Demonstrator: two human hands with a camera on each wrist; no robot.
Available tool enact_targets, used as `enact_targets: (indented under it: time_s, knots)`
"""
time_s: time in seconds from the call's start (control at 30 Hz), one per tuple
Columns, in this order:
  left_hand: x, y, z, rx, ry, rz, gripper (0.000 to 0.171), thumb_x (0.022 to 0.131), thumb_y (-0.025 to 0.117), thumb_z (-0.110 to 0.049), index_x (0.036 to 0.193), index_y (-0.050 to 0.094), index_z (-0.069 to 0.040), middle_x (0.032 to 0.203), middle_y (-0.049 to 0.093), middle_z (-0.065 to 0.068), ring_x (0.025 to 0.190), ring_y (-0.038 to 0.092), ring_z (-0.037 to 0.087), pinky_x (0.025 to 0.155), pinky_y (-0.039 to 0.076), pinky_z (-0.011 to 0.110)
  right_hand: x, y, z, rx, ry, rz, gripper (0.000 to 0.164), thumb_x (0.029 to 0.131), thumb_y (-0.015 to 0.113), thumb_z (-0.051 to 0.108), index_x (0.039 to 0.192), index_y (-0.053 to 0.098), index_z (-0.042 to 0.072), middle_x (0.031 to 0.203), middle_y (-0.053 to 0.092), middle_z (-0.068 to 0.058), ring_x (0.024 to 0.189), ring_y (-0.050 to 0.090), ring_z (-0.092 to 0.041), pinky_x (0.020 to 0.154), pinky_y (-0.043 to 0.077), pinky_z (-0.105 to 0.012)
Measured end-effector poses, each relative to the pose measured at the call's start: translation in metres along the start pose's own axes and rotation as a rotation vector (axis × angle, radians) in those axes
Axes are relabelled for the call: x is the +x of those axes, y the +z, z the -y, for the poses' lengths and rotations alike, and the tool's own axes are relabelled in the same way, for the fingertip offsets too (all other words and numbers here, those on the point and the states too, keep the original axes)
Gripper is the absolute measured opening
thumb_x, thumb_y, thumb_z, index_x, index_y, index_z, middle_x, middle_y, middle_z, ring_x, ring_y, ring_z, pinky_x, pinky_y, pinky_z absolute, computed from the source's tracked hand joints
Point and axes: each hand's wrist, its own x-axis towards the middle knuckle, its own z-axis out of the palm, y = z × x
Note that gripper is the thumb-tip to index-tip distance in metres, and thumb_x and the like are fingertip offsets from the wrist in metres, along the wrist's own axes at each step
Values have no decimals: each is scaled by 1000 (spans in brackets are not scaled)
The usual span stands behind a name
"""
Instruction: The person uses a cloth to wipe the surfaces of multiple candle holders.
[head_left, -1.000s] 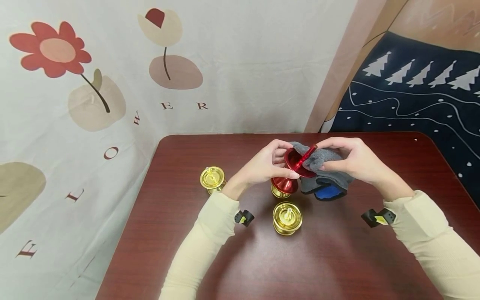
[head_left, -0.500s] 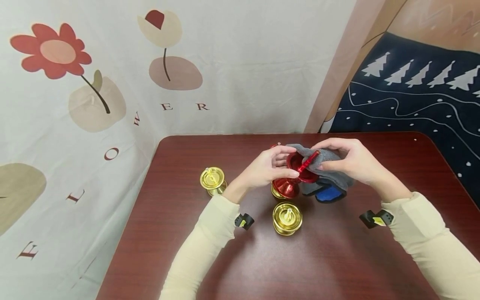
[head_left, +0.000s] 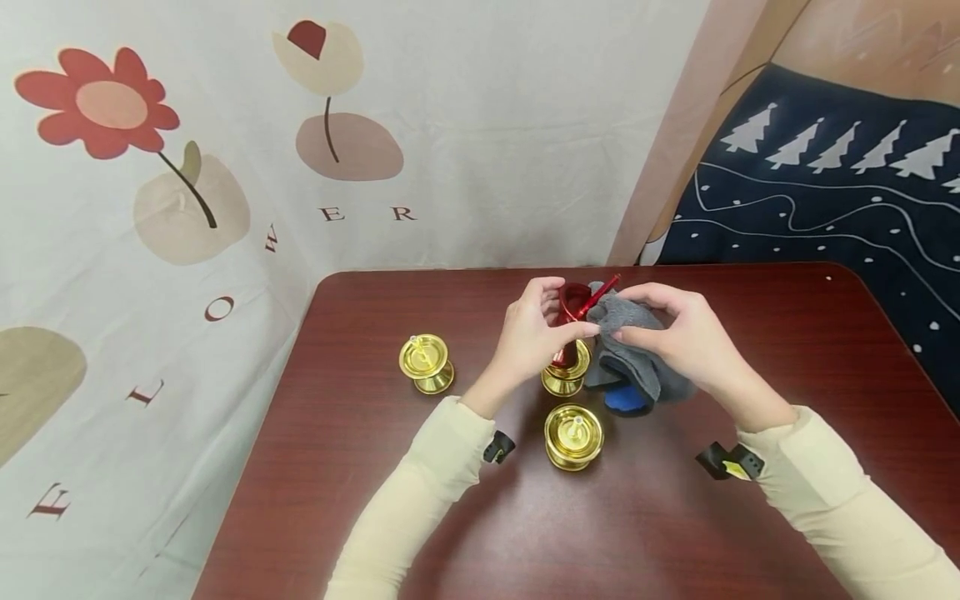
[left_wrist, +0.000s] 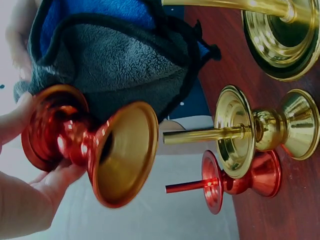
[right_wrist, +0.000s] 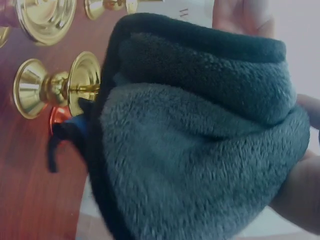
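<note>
My left hand point(head_left: 528, 333) grips a shiny red metal candle holder point(head_left: 573, 302) with a thin central rod, lifted off the table and tilted. In the left wrist view its hollow gold-coloured underside point(left_wrist: 127, 155) faces the camera. My right hand point(head_left: 686, 333) pinches a grey plush cloth point(head_left: 632, 333) with a blue side and dark edging, bunched against the red holder's right side. The cloth point(right_wrist: 190, 145) fills most of the right wrist view and covers much of that hand. Where exactly cloth and holder touch is hidden.
Gold candle holders stand upright on the dark red-brown table point(head_left: 345, 500): one at the left point(head_left: 426, 358), one nearer me point(head_left: 573, 437), one behind the lifted holder point(head_left: 561, 383). Another red holder point(left_wrist: 212, 185) stands beyond them. A printed curtain point(head_left: 480, 167) hangs behind.
The red holder has swung to a different tilt and shifted slightly left and away, uncovering more of the gold holder below. My right hand and the cloth have shifted left.
</note>
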Motion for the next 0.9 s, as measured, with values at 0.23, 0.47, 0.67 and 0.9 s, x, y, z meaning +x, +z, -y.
enact_targets:
  time_s: [0.23,0.47,0.67,0.9]
  knots:
    - [11,-15,3,-162,-145,-13,56,76,75,-16,122,50,1,120,54,18,107,55,25,90,45,30,-5,-14,1,101,-117,-31,36,79,70,3,114,61,5,104,62,1,87,57,-15,74,48,-17]
    - [17,-25,-5,-402,-182,-60,48,80,70,-9,119,48,7,105,57,17,86,59,17,80,50,36,-9,-24,-1,187,-169,-86,39,76,68,-8,113,61,-1,106,63,1,92,56,-15,78,46,-17]
    - [18,-24,-11,-455,-222,-63,45,81,69,-10,118,49,6,95,59,12,72,58,11,75,51,32,-9,-18,-5,147,-132,-75,39,77,70,-3,114,61,3,105,62,4,91,57,-12,77,46,-15]
    - [16,-14,-11,-478,-255,-19,44,81,70,-11,117,50,4,92,58,10,73,60,13,75,52,29,-5,-5,-10,146,-129,-82,39,77,70,-1,114,61,3,102,63,5,87,57,-11,76,47,-16]
